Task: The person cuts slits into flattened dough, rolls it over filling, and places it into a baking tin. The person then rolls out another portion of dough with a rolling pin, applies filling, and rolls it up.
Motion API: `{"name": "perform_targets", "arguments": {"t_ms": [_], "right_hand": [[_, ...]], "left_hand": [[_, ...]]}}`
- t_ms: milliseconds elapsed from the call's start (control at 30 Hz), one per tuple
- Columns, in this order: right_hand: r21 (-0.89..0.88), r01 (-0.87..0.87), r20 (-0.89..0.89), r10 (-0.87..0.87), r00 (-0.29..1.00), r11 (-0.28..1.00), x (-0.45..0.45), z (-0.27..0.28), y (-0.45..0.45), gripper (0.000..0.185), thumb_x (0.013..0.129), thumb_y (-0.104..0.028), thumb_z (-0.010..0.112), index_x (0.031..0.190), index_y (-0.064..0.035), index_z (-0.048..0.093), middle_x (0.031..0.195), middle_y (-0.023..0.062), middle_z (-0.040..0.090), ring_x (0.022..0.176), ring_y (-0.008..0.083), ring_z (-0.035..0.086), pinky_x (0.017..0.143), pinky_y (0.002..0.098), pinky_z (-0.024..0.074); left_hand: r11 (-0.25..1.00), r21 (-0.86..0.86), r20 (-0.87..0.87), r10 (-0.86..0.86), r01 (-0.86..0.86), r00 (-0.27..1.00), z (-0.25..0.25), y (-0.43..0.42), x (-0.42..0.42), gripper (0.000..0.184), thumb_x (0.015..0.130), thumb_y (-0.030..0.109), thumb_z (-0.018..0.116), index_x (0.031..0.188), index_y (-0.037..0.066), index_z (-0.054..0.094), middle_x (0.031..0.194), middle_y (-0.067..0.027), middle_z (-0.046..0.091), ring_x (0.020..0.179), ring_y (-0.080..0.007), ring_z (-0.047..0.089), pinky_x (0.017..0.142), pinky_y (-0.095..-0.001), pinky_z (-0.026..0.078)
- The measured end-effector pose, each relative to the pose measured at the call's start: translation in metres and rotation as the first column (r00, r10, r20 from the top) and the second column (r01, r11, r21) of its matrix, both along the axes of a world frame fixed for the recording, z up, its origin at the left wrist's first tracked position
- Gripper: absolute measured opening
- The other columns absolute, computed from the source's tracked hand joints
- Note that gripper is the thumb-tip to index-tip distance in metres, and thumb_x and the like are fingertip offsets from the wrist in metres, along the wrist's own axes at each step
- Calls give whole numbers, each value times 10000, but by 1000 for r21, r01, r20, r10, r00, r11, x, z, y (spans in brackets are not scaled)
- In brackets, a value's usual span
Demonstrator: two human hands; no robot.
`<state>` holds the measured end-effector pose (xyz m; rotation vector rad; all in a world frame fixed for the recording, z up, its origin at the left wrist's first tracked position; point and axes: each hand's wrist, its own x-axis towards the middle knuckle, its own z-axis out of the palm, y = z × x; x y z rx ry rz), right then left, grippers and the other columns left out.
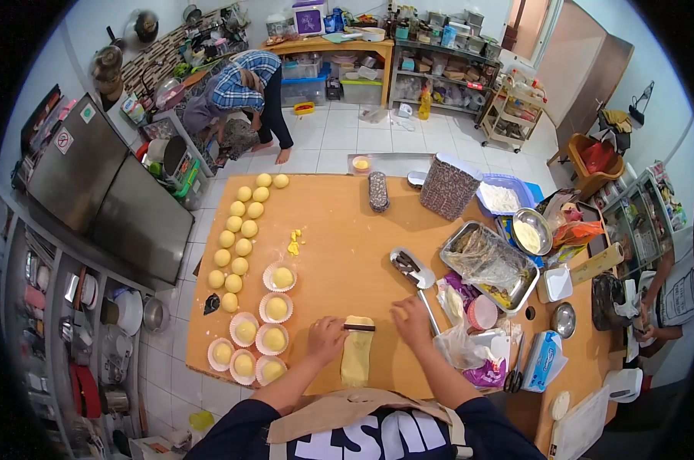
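Brown wooden bench [347,268]; left hand [328,338] at dark-brown stick [360,328] across flat pale-yellow dough strip [356,362], grip unclear; right hand [413,320] half-open, apparently empty.

Ahead of the dough [355,362] a wide lane of bare bench [339,264] runs up to the dark box [378,193], with balls [243,247] and cups [265,278] blocking the left and the scoop [423,278], tray [522,296] and bag [463,349] the right.

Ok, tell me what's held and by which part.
The left hand is at the left end of the dark stick; grip unclear. The right hand holds nothing visible.
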<state>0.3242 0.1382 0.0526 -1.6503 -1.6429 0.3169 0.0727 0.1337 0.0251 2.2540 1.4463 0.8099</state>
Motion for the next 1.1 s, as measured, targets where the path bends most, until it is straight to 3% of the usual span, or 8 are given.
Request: {"name": "perform_targets", "arguments": {"t_ms": [100,333,467,533,600,667,867,1100], "right_hand": [[-38,142,37,-141,989,989,50,17,13,138,778,-167,690,893,-94,702,885,127,626,902,322,585,783,433,455],[-113,66,184,-44,982,991,100,39,-17,132,795,-140,674,923,-124,702,927,100,626,872,315,590,773,431,461],[-205,407,-175,-442,880,890,151,50,-73,100,784,-87,676,863,-26,682,875,133,651,797,274,643,707,371,499],[-146,510,5,-515,857,848,188,61,-114,95,788,-55,660,874,-17,672,853,145,660,767,254,649,662,361,504],[-190,613,191,-584,789,767,237,37,-162,124,778,-53,615,879,-12,674,835,185,665,798,352,644,707,426,502],[-369,737,428,-600,675,566,249,47,-198,118,757,-49,607,843,16,657,850,205,666,824,398,630,735,450,494],[-468,787,431,-674,600,402,267,0,-258,302,704,-89,685,976,10,596,962,245,657,959,426,614,827,473,479],[-505,750,446,-615,650,426,270,-8,-254,471,688,-123,717,1112,6,558,1035,261,639,1029,407,600,863,447,485]], "left_hand": [[998,-42,30,47,-46,998,-5,-23,-14,390,767,204,726,1121,106,594,1043,-94,571,988,-304,557,840,-446,445],[995,-96,82,26,-18,996,-8,-63,-23,408,768,202,721,1131,86,574,1060,-135,545,995,-326,528,861,-450,432],[998,-65,52,14,-11,999,-16,-72,-36,406,772,214,713,1128,78,574,1062,-147,534,1010,-334,511,884,-450,416],[998,-61,43,8,-5,999,-18,-75,-40,407,773,218,712,1129,79,573,1069,-146,529,1016,-334,507,893,-452,409],[998,-65,36,-11,13,999,-17,-78,-42,409,773,219,712,1131,80,572,1077,-147,524,1023,-334,503,900,-451,404],[997,-75,29,-34,36,999,-13,-80,-44,412,772,218,712,1134,81,571,1089,-148,518,1032,-335,498,904,-450,402],[999,-30,-4,-21,21,1000,-9,-86,-48,437,763,214,718,1151,86,562,1097,-148,511,1044,-337,492,908,-451,400],[999,-29,-31,-22,21,999,-3,-92,-62,449,764,201,724,1156,75,546,1064,-146,514,1009,-329,504,878,-443,416]]}}
